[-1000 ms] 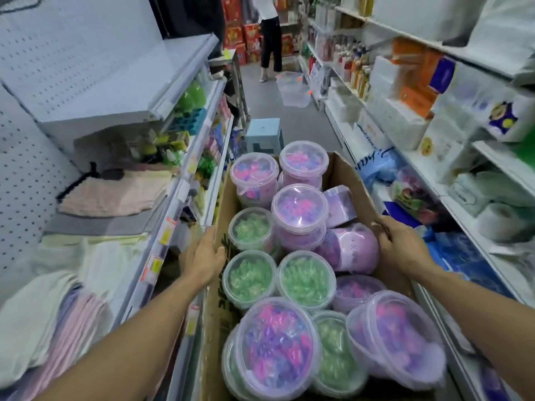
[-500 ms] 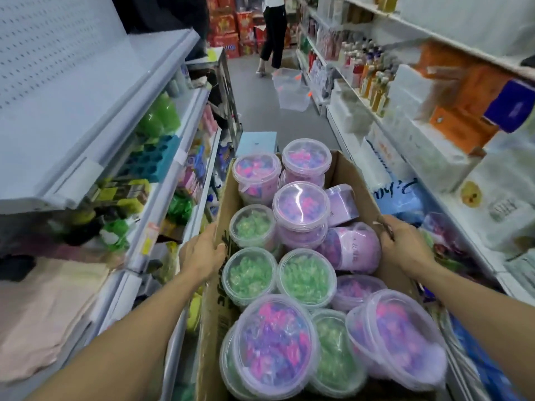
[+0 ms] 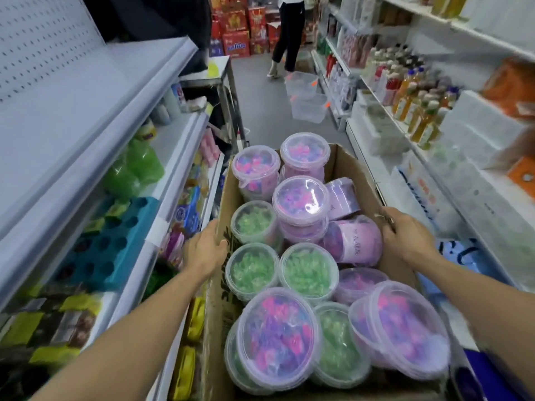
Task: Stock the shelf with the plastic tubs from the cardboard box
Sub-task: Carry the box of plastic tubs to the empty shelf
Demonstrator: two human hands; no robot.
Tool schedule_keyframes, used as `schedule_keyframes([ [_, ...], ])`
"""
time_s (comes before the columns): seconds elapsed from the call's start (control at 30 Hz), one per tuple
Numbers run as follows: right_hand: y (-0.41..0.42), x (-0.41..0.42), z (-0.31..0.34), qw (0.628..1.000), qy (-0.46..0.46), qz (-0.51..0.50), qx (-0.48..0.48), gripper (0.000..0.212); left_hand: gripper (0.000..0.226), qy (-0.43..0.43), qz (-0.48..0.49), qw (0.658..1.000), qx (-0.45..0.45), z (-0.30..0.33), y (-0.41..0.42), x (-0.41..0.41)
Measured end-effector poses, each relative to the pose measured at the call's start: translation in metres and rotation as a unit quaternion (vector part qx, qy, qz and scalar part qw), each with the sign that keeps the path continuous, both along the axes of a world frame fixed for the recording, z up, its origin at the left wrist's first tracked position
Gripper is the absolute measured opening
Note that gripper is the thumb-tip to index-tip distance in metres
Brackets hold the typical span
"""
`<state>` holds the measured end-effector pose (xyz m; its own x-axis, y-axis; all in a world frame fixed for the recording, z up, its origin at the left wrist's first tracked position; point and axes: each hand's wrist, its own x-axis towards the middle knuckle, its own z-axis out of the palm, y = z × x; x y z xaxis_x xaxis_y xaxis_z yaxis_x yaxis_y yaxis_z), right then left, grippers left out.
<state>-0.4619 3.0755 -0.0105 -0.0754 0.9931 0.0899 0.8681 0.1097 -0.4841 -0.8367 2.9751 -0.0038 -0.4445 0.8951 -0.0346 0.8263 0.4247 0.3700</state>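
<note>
Between the two shelving runs of the aisle, seen from my head camera, I carry the cardboard box (image 3: 225, 256) in front of me. My left hand (image 3: 202, 253) is clamped on the box's left wall, thumb hooked over the rim; my right hand (image 3: 405, 238) is closed over the right rim. The plastic tubs (image 3: 301, 198) are all inside the box: pink-and-purple ones at its far end and near corner, green ones (image 3: 252, 270) along the left wall, one pink tub (image 3: 356, 241) lying on its side against the right wall. None is on a shelf yet, so I judge this to be the carrying step, before any stocking. The left shelf (image 3: 173, 157) is just beside the box. Next I need to set the box down, free one hand and lift a tub out by its lid rim. A person (image 3: 289, 33) stands well ahead down the aisle.
</note>
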Motion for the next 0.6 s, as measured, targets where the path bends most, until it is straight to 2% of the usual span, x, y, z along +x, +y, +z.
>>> schedule_keyframes([
  [0.33,0.221,-0.072,-0.011,1.000,-0.021,0.005,-0.013,0.018,0.053,-0.009,0.002,1.000,0.009,0.003,0.214,-0.060],
  [0.6,0.390,-0.115,-0.045,0.999,-0.035,0.028,-0.022,0.014,0.057,0.000,0.007,1.000,-0.019,-0.034,0.374,-0.110],
])
